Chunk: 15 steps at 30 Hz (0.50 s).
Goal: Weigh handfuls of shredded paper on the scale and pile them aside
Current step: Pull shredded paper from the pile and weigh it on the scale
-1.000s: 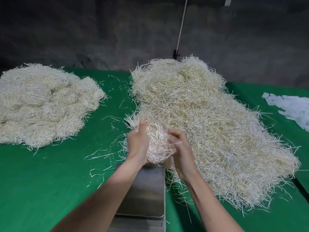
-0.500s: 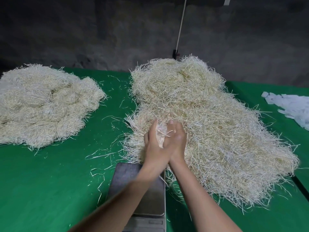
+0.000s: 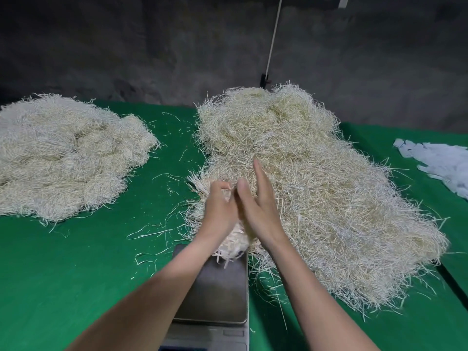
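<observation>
Where both clasped before, left hand (image 3: 219, 207) grips handful (image 3: 234, 240); right hand (image 3: 260, 209) now straight-fingered against it | handful hangs over scale (image 3: 217, 295) edge

I have a single view to work with, the head camera, so no second angle overlaps it. It sits above the near side of the green table (image 3: 76, 274), facing forward and down through a wide lens. Both forearms enter from the bottom edge. The left hand (image 3: 219, 209), curled on a handful of shredded paper (image 3: 235, 240), and the right hand (image 3: 260, 206) meet close in at frame centre. The scale (image 3: 217, 295) lies lower centre, almost under the lens, clipped by the bottom edge. A dark wall (image 3: 126, 46) fills the upper third.
</observation>
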Tool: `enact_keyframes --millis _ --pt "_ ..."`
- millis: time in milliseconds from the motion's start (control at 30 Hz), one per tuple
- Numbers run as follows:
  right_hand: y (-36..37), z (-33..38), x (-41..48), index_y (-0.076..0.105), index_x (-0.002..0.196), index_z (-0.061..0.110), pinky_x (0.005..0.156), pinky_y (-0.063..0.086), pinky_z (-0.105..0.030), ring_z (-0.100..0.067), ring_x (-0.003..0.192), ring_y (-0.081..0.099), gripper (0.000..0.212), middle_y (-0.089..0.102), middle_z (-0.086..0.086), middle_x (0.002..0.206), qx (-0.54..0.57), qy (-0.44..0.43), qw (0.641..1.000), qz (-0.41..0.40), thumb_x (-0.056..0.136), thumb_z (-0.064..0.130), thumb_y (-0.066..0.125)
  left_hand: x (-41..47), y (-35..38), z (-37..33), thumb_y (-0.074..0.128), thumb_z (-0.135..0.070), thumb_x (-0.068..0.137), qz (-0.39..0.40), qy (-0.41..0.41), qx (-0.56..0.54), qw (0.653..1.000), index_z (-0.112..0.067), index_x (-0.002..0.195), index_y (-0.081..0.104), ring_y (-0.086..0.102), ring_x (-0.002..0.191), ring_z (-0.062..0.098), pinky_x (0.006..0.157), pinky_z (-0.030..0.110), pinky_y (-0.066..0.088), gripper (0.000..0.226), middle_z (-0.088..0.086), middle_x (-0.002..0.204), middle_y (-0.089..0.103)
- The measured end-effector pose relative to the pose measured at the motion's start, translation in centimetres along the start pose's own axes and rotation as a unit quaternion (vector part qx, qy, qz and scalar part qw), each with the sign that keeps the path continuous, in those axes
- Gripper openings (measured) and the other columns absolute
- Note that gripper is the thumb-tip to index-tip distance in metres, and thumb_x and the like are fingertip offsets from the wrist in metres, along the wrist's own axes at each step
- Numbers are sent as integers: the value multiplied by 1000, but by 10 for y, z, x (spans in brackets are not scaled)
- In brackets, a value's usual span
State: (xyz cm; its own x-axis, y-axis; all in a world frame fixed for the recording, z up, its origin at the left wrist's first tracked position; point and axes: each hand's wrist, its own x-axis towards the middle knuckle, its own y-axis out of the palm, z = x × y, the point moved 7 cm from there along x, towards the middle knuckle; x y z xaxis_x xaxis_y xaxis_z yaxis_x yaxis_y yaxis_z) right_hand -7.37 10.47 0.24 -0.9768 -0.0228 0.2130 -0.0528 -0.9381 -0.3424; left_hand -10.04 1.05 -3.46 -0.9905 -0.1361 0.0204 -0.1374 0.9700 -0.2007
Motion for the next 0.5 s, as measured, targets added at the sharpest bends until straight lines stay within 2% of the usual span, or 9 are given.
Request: enact_keyframes --millis 33,100,167,200,267,333,367,433,500 --pt "1 2 8 34 136 49 106 23 -25 -1 135 29 49 33 23 144 -17 -1 1000 0 90 65 36 -3 8 -4 35 -56 95 30 -2 -25 999 -10 125 46 57 111 11 77 12 47 56 2 127 55" --pt "-2 -8 21 60 105 41 77 43 -9 7 91 58 20 54 29 106 17 21 1000 -14 95 48 45 -4 9 -9 25 -73 82 44 -51 -118 991 -11 140 33 37 133 17 99 26 35 86 1 142 41" --pt "-17 -25 27 66 92 33 48 39 -15 1 50 48 16 60 20 84 85 73 989 -95 96 32 50 0 -5 -8 30 -74 77 8 -58 -193 980 -15 132 37 41 128 18 100 32 31 81 2 135 44" --pt "-26 -32 29 66 96 27 45 38 -20 -5 47 44 16 59 14 80 132 106 976 -137 97 28 50 -1 -9 -4 34 -73 78 6 -67 -183 981 -18 130 40 47 122 15 100 35 37 77 2 133 47" --pt "-36 -36 33 60 101 20 56 46 -27 -13 59 52 16 59 3 89 156 117 962 -190 99 27 46 -12 -1 7 37 -76 76 62 -122 -183 973 -20 134 47 54 118 14 101 41 41 81 0 135 54" --pt "-22 -28 23 50 97 26 72 48 -22 0 81 54 12 54 7 103 15 57 983 -172 99 34 41 -17 12 14 42 -70 80 100 -201 -275 935 -16 122 60 66 102 23 95 45 48 71 8 113 69" --pt "-4 -21 8 46 95 28 71 41 -14 7 82 47 14 50 10 103 -79 -1 985 -153 98 38 37 -12 10 14 46 -62 86 75 -214 -322 919 -11 109 65 71 86 24 83 40 55 59 10 96 73" --pt "30 -17 -18 46 95 25 63 30 -18 1 74 37 21 47 9 94 -157 -90 978 -99 95 43 34 0 -8 17 55 -41 93 -36 -220 -356 908 -11 86 64 64 54 19 52 27 52 33 9 67 65" --pt "26 -20 -12 49 91 21 59 34 -27 -11 73 45 16 54 3 87 -147 -80 982 -84 98 33 39 -8 -10 22 53 -33 96 -98 -216 -302 923 -15 87 61 52 38 12 36 21 40 21 5 58 54"
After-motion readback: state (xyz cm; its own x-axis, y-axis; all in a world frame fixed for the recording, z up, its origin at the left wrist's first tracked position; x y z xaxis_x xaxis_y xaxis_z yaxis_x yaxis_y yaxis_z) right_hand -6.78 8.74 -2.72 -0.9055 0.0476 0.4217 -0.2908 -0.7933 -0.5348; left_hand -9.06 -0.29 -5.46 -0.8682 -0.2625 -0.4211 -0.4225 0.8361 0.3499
